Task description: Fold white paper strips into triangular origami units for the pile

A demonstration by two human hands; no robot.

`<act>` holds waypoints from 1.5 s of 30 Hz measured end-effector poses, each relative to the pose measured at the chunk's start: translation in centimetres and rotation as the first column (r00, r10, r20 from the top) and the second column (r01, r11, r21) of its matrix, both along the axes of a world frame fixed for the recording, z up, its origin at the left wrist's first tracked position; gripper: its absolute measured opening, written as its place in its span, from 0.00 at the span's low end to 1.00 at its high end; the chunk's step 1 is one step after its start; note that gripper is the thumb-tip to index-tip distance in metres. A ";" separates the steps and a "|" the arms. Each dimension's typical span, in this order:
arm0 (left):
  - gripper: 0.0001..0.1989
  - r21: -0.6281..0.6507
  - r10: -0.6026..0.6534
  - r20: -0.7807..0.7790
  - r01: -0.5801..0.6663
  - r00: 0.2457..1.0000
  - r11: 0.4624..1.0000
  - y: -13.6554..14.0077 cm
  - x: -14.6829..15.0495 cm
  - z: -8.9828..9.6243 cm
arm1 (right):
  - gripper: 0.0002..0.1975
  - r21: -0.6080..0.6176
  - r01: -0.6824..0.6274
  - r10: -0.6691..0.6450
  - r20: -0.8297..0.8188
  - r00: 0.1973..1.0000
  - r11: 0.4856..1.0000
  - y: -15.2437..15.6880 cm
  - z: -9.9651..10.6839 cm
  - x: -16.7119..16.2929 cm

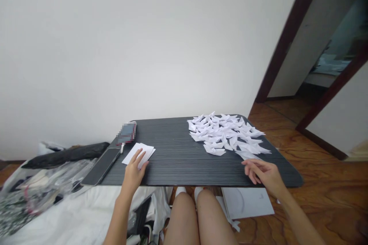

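My left hand (135,169) rests with spread fingers on a small stack of white paper sheets (146,151) at the left of the dark table. Over on the right, a heap of folded white paper shapes (218,130) with pointed ends, much like little boats, spreads across the tabletop. Its nearest folded paper piece (245,154) lies just beyond my right hand (263,173), partly covered by the fingers. That hand hovers at the table's front edge, its fingers loosely bent and apart, and I see nothing held in it.
A dark slab-like device (102,166) lies along the table's left edge, with a blurred-out item (127,133) behind it. Bags and white cloth (63,206) fill the left side. Below the table a white flat box (247,202) lies on the wooden floor.
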State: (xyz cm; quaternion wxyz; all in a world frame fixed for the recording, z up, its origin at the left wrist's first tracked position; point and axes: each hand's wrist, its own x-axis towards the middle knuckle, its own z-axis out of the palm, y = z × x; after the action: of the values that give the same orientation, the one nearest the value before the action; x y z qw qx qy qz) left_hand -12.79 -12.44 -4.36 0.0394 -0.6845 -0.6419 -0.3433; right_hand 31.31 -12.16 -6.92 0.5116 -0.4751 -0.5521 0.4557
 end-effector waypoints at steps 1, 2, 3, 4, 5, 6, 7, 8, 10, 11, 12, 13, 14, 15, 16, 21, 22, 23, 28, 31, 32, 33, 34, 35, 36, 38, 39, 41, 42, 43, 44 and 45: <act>0.22 -0.076 0.023 -0.033 -0.026 0.999 0.997 0.1 -1.1 -0.2 | 0.13 -0.012 -0.002 0.002 -0.008 1.000 1.000 0.0 -0.1 0.1; 0.24 -0.154 0.044 -0.059 -0.053 0.997 0.987 0.2 -2.0 -0.3 | 0.13 -0.017 0.002 -0.002 -0.013 1.000 1.000 0.0 -0.1 0.2; 0.24 -0.214 0.048 -0.077 -0.063 0.996 0.975 0.2 -2.6 -0.3 | 0.13 -0.018 0.012 -0.012 -0.015 1.000 1.000 0.1 -0.2 0.2; 0.25 -0.248 0.056 -0.090 -0.077 0.994 0.966 0.2 -2.9 -0.3 | 0.13 -0.019 0.015 -0.016 -0.018 1.000 1.000 0.1 -0.2 0.2; 0.25 -0.268 0.062 -0.101 -0.087 0.993 0.959 0.2 -3.1 -0.2 | 0.13 -0.017 0.018 -0.019 -0.018 1.000 1.000 0.1 -0.2 0.2; 0.24 -0.278 0.064 -0.109 -0.092 0.992 0.956 0.2 -3.0 -0.1 | 0.13 -0.016 0.021 -0.021 -0.018 1.000 1.000 0.1 -0.2 0.2; 0.24 -0.283 0.066 -0.116 -0.097 0.991 0.954 0.2 -2.9 0.0 | 0.13 -0.014 0.021 -0.022 -0.016 1.000 1.000 0.1 -0.2 0.2; 0.23 -0.293 0.063 -0.121 -0.097 0.991 0.951 0.2 -2.8 0.2 | 0.13 -0.012 0.023 -0.023 -0.014 1.000 1.000 0.1 -0.2 0.3; 0.22 -0.319 0.057 -0.120 -0.093 0.991 0.943 0.2 -2.5 0.6 | 0.13 -0.009 0.028 -0.028 -0.008 1.000 1.000 0.1 -0.2 0.3; 0.21 -0.334 0.056 -0.113 -0.091 0.992 0.938 0.3 -2.4 0.7 | 0.13 -0.009 0.030 -0.030 -0.006 1.000 1.000 0.1 -0.2 0.3; 0.21 -0.349 0.057 -0.099 -0.088 0.993 0.933 0.3 -2.4 0.9 | 0.13 -0.011 0.029 -0.029 -0.004 1.000 1.000 0.1 -0.3 0.3; 0.21 -0.367 0.054 -0.079 -0.080 0.995 0.927 0.4 -2.5 1.1 | 0.13 -0.015 0.027 -0.027 -0.002 1.000 1.000 0.1 -0.3 0.4; 0.21 -0.387 0.051 -0.055 -0.068 0.997 0.919 0.4 -2.5 1.2 | 0.13 -0.019 0.023 -0.023 -0.001 1.000 1.000 0.2 -0.3 0.4; 0.22 -0.411 0.050 -0.028 -0.057 0.998 0.910 0.4 -2.6 1.4 | 0.13 -0.022 0.015 -0.015 0.000 1.000 1.000 0.2 -0.4 0.4; 0.22 -0.438 0.051 0.001 -0.046 0.999 0.898 0.3 -2.8 1.7 | 0.13 -0.026 0.009 -0.009 0.000 1.000 1.000 0.2 -0.4 0.4; 0.24 -0.520 0.046 0.117 0.021 0.992 0.854 0.1 -3.5 2.5 | 0.13 -0.038 -0.013 0.013 -0.006 1.000 0.999 0.1 -0.3 0.5; 0.24 -0.521 0.041 0.137 0.037 0.990 0.852 0.1 -3.6 2.6 | 0.13 -0.039 -0.013 0.013 -0.007 1.000 0.999 0.1 -0.3 0.5; 0.24 -0.521 0.035 0.159 0.054 0.987 0.852 0.1 -3.8 2.6 | 0.13 -0.039 -0.014 0.014 -0.007 1.000 0.999 0.1 -0.2 0.5; 0.26 -0.522 -0.002 0.245 0.134 0.970 0.842 0.0 -4.4 2.3 | 0.13 -0.038 -0.022 0.021 -0.002 1.000 0.999 0.1 -0.1 0.6; 0.26 -0.518 -0.004 0.240 0.132 0.971 0.845 0.0 -4.6 2.2 | 0.13 -0.036 -0.018 0.018 -0.003 1.000 0.999 0.2 -0.2 0.5; 0.26 -0.519 -0.005 0.236 0.130 0.972 0.845 0.0 -4.6 2.3 | 0.13 -0.033 -0.018 0.018 -0.004 1.000 0.999 0.2 -0.2 0.5; 0.25 -0.519 -0.008 0.232 0.131 0.973 0.845 0.0 -4.6 2.4 | 0.13 -0.031 -0.018 0.018 -0.006 1.000 0.999 0.2 -0.2 0.4; 0.24 -0.518 -0.016 0.225 0.133 0.974 0.845 0.0 -4.6 2.5 | 0.14 -0.029 -0.020 0.020 -0.007 1.000 0.999 0.2 -0.1 0.4; 0.22 -0.513 -0.027 0.212 0.135 0.977 0.848 0.0 -4.5 2.5 | 0.14 -0.029 -0.023 0.023 -0.008 1.000 0.999 0.2 -0.1 0.3; 0.21 -0.501 -0.039 0.191 0.131 0.981 0.856 0.0 -4.4 2.6 | 0.14 -0.029 -0.025 0.025 -0.009 1.000 0.999 0.2 0.0 0.2; 0.19 -0.458 -0.054 0.126 0.106 0.991 0.883 -0.2 -4.2 2.7 | 0.14 -0.029 -0.026 0.026 -0.007 1.000 0.999 0.1 0.2 0.2; 0.18 -0.427 -0.052 0.090 0.086 0.995 0.900 -0.2 -4.1 2.8 | 0.14 -0.029 -0.024 0.023 -0.004 1.000 0.999 0.1 0.3 0.2; 0.17 -0.349 -0.022 0.035 0.033 0.999 0.937 -0.5 -3.9 3.0 | 0.14 -0.027 -0.017 0.017 0.002 1.000 0.999 0.1 0.4 0.2; 0.16 -0.294 0.018 0.024 -0.011 1.000 0.956 -0.7 -3.8 3.1 | 0.15 -0.024 -0.014 0.015 0.003 1.000 1.000 0.1 0.5 0.3; 0.16 -0.225 0.079 0.028 -0.070 0.997 0.972 -0.8 -3.6 3.3 | 0.15 -0.019 -0.013 0.013 0.000 1.000 1.000 0.1 0.5 0.2; 0.15 -0.149 0.151 0.057 -0.141 0.987 0.979 -1.0 -3.3 3.6 | 0.14 -0.010 -0.008 0.008 -0.007 1.000 1.000 0.0 0.6 -0.1; 0.15 -0.075 0.229 0.113 -0.222 0.967 0.972 -1.0 -2.8 3.9 | 0.14 0.001 -0.006 0.006 -0.015 1.000 1.000 -0.1 0.7 -0.6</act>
State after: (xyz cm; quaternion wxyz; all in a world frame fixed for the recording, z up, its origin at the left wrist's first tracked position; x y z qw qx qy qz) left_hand -15.59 -13.48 -0.45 0.0179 -0.5858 -0.7272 -0.3574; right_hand 30.74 -12.23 -6.19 0.5146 -0.4697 -0.5498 0.4607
